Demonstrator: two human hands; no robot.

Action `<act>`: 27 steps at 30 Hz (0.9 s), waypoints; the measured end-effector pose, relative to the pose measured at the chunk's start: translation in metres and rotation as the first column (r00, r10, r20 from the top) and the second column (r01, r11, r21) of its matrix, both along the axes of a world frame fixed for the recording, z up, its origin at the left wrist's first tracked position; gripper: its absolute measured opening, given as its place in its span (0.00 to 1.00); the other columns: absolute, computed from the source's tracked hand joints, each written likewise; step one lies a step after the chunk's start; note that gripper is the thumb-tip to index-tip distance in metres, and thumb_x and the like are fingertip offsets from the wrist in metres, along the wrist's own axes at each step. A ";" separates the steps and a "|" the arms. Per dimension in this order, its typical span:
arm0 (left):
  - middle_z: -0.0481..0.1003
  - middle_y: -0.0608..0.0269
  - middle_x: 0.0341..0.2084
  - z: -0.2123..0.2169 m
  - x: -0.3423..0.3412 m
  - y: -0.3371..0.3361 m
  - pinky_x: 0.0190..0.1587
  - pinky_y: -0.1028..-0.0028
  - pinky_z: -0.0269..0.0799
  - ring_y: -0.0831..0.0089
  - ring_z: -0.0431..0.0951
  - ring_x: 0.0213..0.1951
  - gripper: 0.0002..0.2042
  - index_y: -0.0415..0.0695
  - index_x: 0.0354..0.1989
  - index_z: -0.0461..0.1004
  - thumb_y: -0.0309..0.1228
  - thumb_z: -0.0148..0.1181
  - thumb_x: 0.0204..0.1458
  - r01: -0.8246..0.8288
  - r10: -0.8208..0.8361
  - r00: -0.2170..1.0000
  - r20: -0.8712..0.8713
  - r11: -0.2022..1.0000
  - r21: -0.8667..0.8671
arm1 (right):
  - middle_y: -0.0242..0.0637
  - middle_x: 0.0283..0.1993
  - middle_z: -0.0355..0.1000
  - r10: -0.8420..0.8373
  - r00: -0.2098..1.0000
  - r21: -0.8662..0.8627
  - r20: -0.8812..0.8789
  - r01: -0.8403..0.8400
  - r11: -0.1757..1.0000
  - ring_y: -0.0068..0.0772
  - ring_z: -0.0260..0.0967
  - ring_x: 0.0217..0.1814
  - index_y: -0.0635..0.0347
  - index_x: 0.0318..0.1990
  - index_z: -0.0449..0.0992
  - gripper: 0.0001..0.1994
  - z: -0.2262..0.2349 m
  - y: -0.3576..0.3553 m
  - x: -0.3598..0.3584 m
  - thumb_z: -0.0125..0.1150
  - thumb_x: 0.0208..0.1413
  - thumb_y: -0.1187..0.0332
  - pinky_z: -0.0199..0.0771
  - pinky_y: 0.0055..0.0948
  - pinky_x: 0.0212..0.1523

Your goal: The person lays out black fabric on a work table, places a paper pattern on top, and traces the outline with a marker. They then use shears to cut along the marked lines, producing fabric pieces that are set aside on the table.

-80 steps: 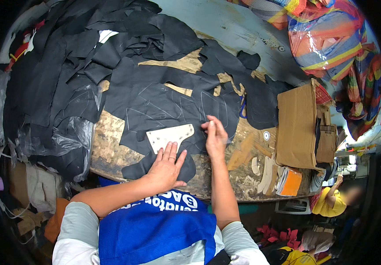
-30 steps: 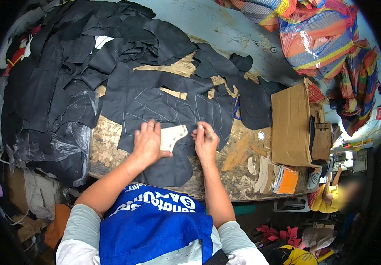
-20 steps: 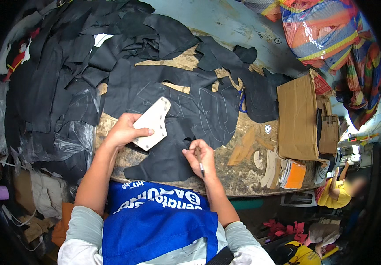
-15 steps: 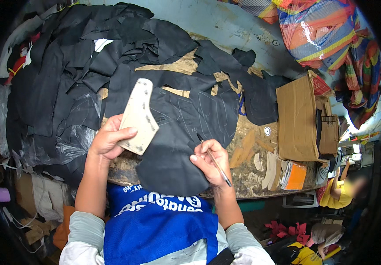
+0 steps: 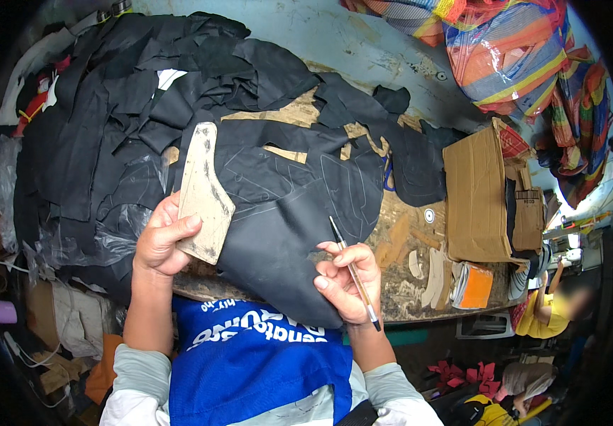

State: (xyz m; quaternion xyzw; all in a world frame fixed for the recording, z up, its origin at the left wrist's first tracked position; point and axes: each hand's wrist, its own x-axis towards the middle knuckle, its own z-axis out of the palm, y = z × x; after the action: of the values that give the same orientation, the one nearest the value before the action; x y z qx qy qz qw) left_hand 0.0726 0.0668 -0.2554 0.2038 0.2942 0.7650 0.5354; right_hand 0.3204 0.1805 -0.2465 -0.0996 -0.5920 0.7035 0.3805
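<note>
My left hand grips a cream cardboard pattern piece, curved and scuffed dark along its edge, raised over the worktable. In my right hand is a slim pen, its tip pointing up and away from me. Under both hands lies a black leather sheet with thin pale outlines drawn on its far part. Its smooth near part is lifted in a fold and hangs over the table edge toward my blue apron. The right hand's fingers are close to that fold; whether they touch it I cannot tell.
A large heap of black leather pieces covers the left and back. At right stand an open cardboard box, small cream pattern pieces and an orange-covered stack. Colourful striped sacks hang far right. A person in yellow sits beyond.
My left hand has moved slightly left with the pattern piece, which stands more upright. The right hand with the pen has drawn nearer to me, and the leather's near part is folded differently.
</note>
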 end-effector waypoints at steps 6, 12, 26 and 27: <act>0.77 0.59 0.30 -0.049 -0.048 0.022 0.33 0.78 0.72 0.78 0.77 0.28 0.12 0.31 0.41 0.73 0.29 0.57 0.53 -0.362 0.085 0.848 -0.523 0.814 -0.454 | 0.40 0.51 0.65 -0.134 0.906 -0.007 0.400 0.150 0.989 0.09 0.55 0.24 0.60 0.44 0.65 0.18 -0.064 0.027 0.009 0.52 0.46 0.88 0.61 0.13 0.26; 0.77 0.61 0.29 -0.089 -0.069 0.050 0.31 0.79 0.70 0.79 0.76 0.27 0.13 0.33 0.40 0.74 0.32 0.57 0.53 -0.378 0.012 0.815 -0.579 0.769 -0.516 | 0.32 0.46 0.66 -0.220 0.756 0.149 0.616 0.162 0.975 0.09 0.56 0.24 0.64 0.44 0.66 0.17 -0.117 0.054 0.009 0.51 0.45 0.88 0.60 0.12 0.26; 0.74 0.47 0.32 -0.058 -0.033 0.063 0.43 0.64 0.70 0.57 0.74 0.35 0.33 0.34 0.47 0.66 0.44 0.71 0.35 -0.722 -0.112 0.398 -0.911 0.574 -0.386 | 0.36 0.28 0.73 -0.664 0.536 0.818 0.522 -0.095 0.567 0.41 0.70 0.39 0.58 0.30 0.72 0.23 -0.065 0.134 -0.103 0.72 0.31 0.52 0.67 0.37 0.41; 0.71 0.42 0.39 -0.059 -0.010 0.063 0.48 0.62 0.67 0.53 0.72 0.43 0.40 0.35 0.49 0.64 0.49 0.73 0.30 -0.697 -0.194 0.269 -0.943 0.637 -0.329 | 0.36 0.31 0.73 -0.594 0.662 0.842 0.458 -0.108 0.529 0.41 0.68 0.44 0.58 0.32 0.72 0.25 -0.066 0.141 -0.114 0.72 0.29 0.50 0.65 0.38 0.46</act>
State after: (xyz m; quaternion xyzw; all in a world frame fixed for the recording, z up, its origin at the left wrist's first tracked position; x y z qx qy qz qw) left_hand 0.0628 0.1299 -0.3149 0.3235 0.8461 0.3986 0.1437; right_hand 0.2063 0.3214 -0.3125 -0.2628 -0.9192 0.1844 0.2283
